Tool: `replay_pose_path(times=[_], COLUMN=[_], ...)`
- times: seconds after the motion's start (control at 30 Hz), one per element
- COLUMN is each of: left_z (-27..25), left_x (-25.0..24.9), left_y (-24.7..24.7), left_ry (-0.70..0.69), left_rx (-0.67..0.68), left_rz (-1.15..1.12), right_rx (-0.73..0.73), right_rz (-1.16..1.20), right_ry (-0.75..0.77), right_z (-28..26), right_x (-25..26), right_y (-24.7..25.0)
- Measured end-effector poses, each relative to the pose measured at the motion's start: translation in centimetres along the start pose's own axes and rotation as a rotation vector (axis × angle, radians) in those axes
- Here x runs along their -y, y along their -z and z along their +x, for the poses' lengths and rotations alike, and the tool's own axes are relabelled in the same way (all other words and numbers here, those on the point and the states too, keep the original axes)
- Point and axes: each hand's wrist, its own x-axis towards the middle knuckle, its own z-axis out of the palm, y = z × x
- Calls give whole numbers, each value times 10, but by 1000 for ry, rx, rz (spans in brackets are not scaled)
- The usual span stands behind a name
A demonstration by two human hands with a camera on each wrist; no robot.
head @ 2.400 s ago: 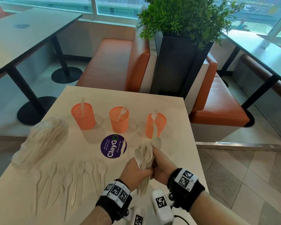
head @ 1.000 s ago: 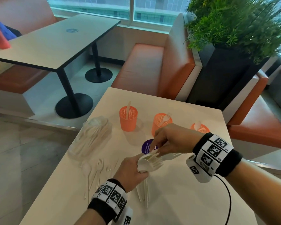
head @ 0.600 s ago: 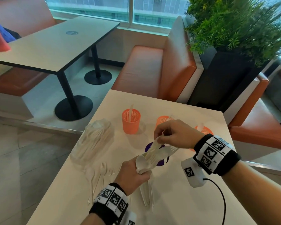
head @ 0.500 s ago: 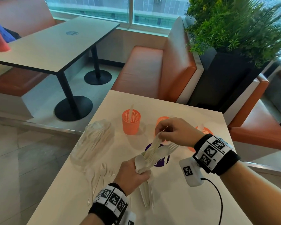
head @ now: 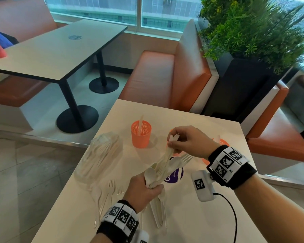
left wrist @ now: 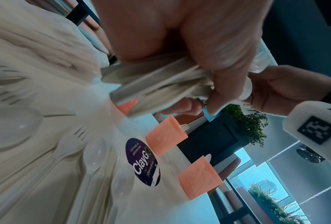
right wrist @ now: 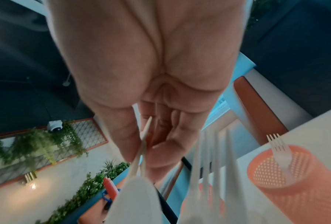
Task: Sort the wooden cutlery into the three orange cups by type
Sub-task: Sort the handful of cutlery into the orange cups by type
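Observation:
My left hand (head: 147, 186) grips a bundle of pale cutlery (head: 162, 170), spoons and forks fanned upward, low over the table. My right hand (head: 174, 142) pinches a slim piece (right wrist: 143, 144) drawn up out of the bundle; I cannot tell its type. The left orange cup (head: 141, 134) holds a knife. The middle cup (left wrist: 166, 139) holds a fork and sits mostly behind my right hand in the head view. The right cup (head: 224, 142) peeks out behind my right wrist and holds a spoon (left wrist: 208, 157).
A clear bag of more cutlery (head: 102, 155) lies at the table's left edge. Loose forks and spoons (head: 111, 190) lie in front of it. A purple sticker (head: 175, 176) is under the bundle. An orange bench (head: 165, 81) and a planter (head: 244, 85) stand beyond the table.
My right hand has risen from the bundle toward the cups, drawing the slim piece up with it. The left hand has kept the bundle in about the same place.

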Motion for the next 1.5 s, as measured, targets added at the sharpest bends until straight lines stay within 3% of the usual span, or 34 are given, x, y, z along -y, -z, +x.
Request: replay_pose_path(times=[0.1, 0.27, 0.67, 0.8, 0.93, 1.2, 1.33, 1.5], left_z=[3, 7, 15, 22, 29, 31, 30, 28], left_x=[1, 4, 13, 13, 15, 24, 28, 30], left_y=[0, 2, 18, 22, 32, 49, 54, 56], left_ry=[27, 25, 64, 73, 84, 106, 111, 120], left_rx=[-24, -52, -89, -107, -150, -155, -160, -200], left_rz=[-26, -15, -26, -63, -77, -123, -146, -203], right_rx=[-57, -50, -263, -261, -379, -392, -458, -642], right_rz=[118, 91, 215, 202, 328, 403, 450, 404], right_ry=[-6, 13, 53, 81, 128, 151, 168, 189], right_z=[2, 6, 31, 42, 58, 73, 70, 77], right_x=[-3, -5, 10, 20, 31, 35, 33, 21], right_y=[-7, -14, 18, 26, 36, 36, 45, 58])
